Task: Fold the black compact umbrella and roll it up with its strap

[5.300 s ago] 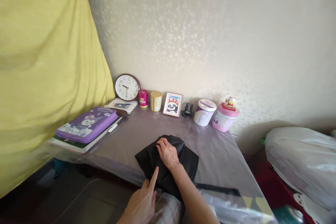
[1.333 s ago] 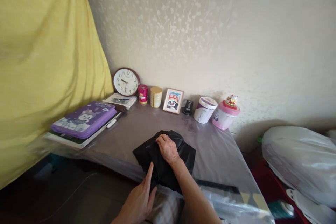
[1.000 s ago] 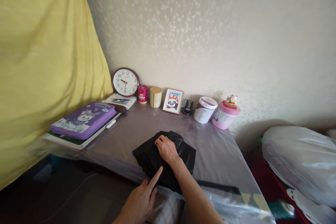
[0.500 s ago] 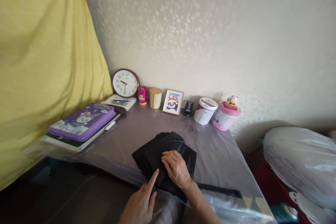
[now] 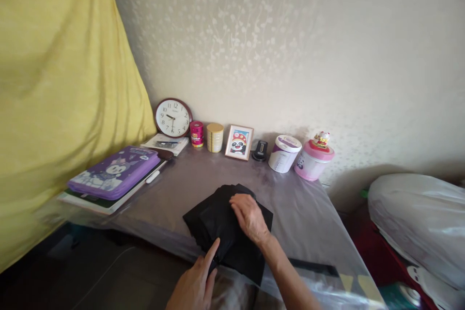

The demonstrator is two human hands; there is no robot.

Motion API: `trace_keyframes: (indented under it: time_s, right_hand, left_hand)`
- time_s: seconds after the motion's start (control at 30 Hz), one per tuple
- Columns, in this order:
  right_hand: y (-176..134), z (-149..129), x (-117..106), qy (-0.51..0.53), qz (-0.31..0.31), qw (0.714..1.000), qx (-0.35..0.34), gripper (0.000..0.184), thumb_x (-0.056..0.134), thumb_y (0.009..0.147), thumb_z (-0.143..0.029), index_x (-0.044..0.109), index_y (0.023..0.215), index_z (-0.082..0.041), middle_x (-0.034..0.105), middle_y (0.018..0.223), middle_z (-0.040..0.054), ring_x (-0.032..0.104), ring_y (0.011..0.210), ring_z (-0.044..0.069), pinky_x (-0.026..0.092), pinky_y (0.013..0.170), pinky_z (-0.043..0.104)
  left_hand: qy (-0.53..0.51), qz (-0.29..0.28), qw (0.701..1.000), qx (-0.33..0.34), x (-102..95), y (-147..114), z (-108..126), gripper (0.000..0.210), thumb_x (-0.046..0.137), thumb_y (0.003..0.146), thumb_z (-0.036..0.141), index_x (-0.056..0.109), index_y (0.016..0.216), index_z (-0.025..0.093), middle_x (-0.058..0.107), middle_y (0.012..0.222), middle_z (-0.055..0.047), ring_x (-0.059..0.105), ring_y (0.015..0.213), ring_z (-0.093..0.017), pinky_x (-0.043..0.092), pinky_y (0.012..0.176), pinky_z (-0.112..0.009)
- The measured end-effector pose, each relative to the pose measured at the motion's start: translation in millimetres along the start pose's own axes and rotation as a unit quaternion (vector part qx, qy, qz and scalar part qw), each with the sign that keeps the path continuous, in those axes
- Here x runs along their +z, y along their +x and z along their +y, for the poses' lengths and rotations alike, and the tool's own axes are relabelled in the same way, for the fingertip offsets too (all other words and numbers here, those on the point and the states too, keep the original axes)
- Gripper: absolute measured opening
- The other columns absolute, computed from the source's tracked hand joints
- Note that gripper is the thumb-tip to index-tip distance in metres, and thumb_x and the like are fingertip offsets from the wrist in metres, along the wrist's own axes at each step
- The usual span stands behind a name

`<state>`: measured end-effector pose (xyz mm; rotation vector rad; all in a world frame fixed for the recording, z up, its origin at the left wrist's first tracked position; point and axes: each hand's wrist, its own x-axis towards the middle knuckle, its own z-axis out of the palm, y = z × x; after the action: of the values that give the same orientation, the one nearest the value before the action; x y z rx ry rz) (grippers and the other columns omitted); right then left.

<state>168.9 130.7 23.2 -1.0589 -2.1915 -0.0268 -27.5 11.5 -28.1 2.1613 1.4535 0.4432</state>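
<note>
A black folding umbrella (image 5: 225, 232) lies at the near edge of the table, its canopy collapsed into loose, layered folds. My left hand (image 5: 194, 281) is closed around its narrow end at the bottom, with the index finger stretched along the fabric. What the left palm grips is mostly hidden. Resting on the upper right part of the canopy is my right hand (image 5: 250, 215), palm down, fingers extended and slightly bent over the cloth without gripping it.
Along the wall stand a clock (image 5: 173, 117), a pink can (image 5: 196, 134), a yellow canister (image 5: 215, 137), a panda picture frame (image 5: 239, 142) and two tubs (image 5: 284, 154). A purple case (image 5: 114, 173) lies on books at left. White plastic bag (image 5: 417, 218) bulges at right.
My right hand has slid up and slightly right over the black canopy, and the lower right fabric lies more spread. My left hand keeps its hold almost in place.
</note>
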Motion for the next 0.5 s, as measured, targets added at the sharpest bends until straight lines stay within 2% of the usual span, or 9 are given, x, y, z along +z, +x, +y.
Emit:
trace_keyframes:
  time_s: [0.03,0.1,0.2,0.27,0.37,0.5]
  right_hand:
    - [-3,-7,3,0.008,-0.029,0.999,-0.022,0.024,0.043,0.091,-0.023,0.061,0.107,-0.021,0.065,0.106,0.0065,0.054,0.108,0.018,0.038,0.098,0.039]
    - [-5,-11,13,0.0,-0.055,0.998,-0.023,0.023,0.045,0.09,-0.024,0.062,0.106,-0.022,0.065,0.107,0.0053,0.053,0.11,0.018,0.034,0.101,0.042]
    - [3,8,25,-0.038,-0.044,0.998,0.036,0.024,0.044,0.09,-0.022,0.063,0.104,-0.021,0.065,0.11,0.0056,0.052,0.112,0.02,0.032,0.102,0.045]
    - [10,27,25,-0.062,-0.019,0.994,0.092,0.025,0.043,0.089,-0.022,0.063,0.104,-0.019,0.064,0.112,0.0076,0.054,0.11,0.022,0.036,0.099,0.045]
    - [9,50,12,-0.059,0.029,0.985,0.158,0.028,0.041,0.089,-0.024,0.063,0.104,-0.016,0.064,0.11,0.0109,0.057,0.104,0.023,0.042,0.093,0.042]
    - [-29,61,-20,0.005,0.062,0.978,0.2,0.029,0.038,0.089,-0.028,0.063,0.098,-0.019,0.066,0.099,0.0083,0.06,0.094,0.02,0.047,0.087,0.035]
  left_hand:
    - [-0.003,0.004,1.0,0.003,0.1,0,-1,0.053,0.023,0.09,0.025,0.016,0.143,0.019,0.061,0.115,-0.012,0.061,0.1,-0.02,0.048,0.085,-0.031]
    - [-0.006,0.014,1.0,0.005,0.9,0,-2,0.053,0.024,0.09,0.026,0.017,0.142,0.019,0.06,0.117,-0.012,0.061,0.101,-0.02,0.048,0.085,-0.031]
    - [-0.01,0.031,0.999,0.004,3.1,1,-6,0.053,0.027,0.09,0.025,0.019,0.142,0.021,0.058,0.122,-0.011,0.059,0.105,-0.02,0.048,0.087,-0.032]
    - [-0.018,0.042,0.999,0.012,4.5,1,-8,0.053,0.029,0.089,0.023,0.019,0.142,0.022,0.055,0.126,-0.009,0.056,0.11,-0.019,0.047,0.089,-0.031]
    - [-0.033,0.048,0.998,0.024,4.5,0,-9,0.053,0.029,0.09,0.023,0.017,0.141,0.025,0.048,0.133,-0.006,0.052,0.115,-0.016,0.046,0.092,-0.029]
    - [-0.044,0.044,0.998,0.022,0.3,-1,-5,0.051,0.028,0.091,0.024,0.017,0.141,0.026,0.041,0.139,-0.003,0.048,0.119,-0.014,0.042,0.097,-0.03]
